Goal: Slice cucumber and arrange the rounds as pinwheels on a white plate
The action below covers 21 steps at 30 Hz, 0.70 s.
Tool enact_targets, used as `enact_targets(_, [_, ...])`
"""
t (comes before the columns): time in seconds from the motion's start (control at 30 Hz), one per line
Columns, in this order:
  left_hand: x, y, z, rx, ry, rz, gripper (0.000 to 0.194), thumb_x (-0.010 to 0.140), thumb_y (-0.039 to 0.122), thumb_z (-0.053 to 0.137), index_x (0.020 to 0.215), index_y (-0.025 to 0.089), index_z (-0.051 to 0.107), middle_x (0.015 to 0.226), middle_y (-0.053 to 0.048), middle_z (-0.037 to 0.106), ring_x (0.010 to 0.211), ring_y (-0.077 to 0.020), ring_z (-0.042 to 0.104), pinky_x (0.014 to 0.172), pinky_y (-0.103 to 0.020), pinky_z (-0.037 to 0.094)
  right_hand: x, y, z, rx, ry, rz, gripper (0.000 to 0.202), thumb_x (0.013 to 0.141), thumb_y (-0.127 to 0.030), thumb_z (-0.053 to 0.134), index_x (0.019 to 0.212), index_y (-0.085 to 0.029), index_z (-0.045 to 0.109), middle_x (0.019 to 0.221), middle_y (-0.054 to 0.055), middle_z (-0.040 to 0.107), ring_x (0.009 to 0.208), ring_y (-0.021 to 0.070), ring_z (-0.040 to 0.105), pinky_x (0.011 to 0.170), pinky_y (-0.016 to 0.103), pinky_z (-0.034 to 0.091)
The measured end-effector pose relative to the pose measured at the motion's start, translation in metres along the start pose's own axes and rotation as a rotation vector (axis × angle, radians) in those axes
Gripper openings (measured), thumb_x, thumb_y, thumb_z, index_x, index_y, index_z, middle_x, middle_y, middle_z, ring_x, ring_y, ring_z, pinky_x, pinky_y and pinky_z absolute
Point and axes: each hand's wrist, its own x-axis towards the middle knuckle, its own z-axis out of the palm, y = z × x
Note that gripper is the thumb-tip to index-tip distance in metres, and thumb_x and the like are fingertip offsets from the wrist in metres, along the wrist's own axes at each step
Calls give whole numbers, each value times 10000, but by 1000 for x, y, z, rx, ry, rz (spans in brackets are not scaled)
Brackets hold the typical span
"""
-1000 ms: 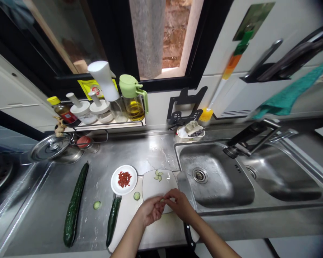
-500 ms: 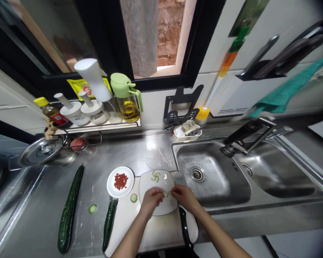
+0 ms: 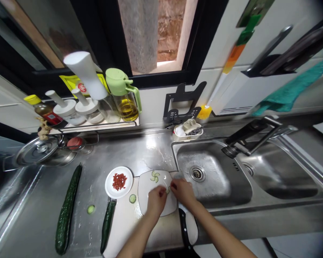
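Over a white squarish plate (image 3: pixel 144 189), my left hand (image 3: pixel 156 201) and my right hand (image 3: pixel 182 192) meet with pinched fingertips. Between them is a thin, pale green cucumber strip (image 3: pixel 168 189), with both hands' fingers at its ends. Curved cucumber pieces (image 3: pixel 155 176) lie in a pinwheel near the plate's far edge. The plate rests on a cutting board (image 3: pixel 123 224). Left of the plate lies a round cucumber slice (image 3: pixel 132 198), and beyond it a white dish (image 3: pixel 107 184) holds small red pieces (image 3: pixel 119 181). A black-handled knife (image 3: pixel 184 225) lies below my right hand.
A cut cucumber (image 3: pixel 107 224) lies at the board's left edge. Farther left are another cucumber slice (image 3: pixel 90 209) and a long cucumber (image 3: pixel 68 209). The double sink (image 3: pixel 212 175) with its faucet (image 3: pixel 247 136) is at right. A condiment rack (image 3: pixel 97 127) stands behind.
My hands have shifted slightly right over the plate and drawn closer together, my left hand turning. The cucumber strip between them now sits more upright and bent. The camera view has shifted a little.
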Motion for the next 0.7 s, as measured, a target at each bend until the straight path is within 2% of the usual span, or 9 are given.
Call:
enact_targets(0.23, [2,1,4,195,-28,64,226,747,114,490,853,187,676,834,-46,675,796,-171,599,752,-266,419,0,-4,4,-96,22,-41,131,844,-208,495,808,-201,621,861,59,675,946,236,514,702,335,266])
enact_targets(0.5, [3,-1,8,240,-29,79,219,774,119,478,871,188,662,854,-58,644,859,-183,585,796,-285,422,0,0,11,-217,92,-146,146,874,-205,490,817,-208,624,903,67,653,961,244,472,689,341,247])
enact_targets(0.7, [1,-3,8,277,-3,69,215,793,164,496,938,192,652,947,-77,604,890,-181,576,798,-281,426,-4,6,14,-214,135,-174,143,869,-215,517,794,-225,637,923,65,630,947,237,453,694,338,261])
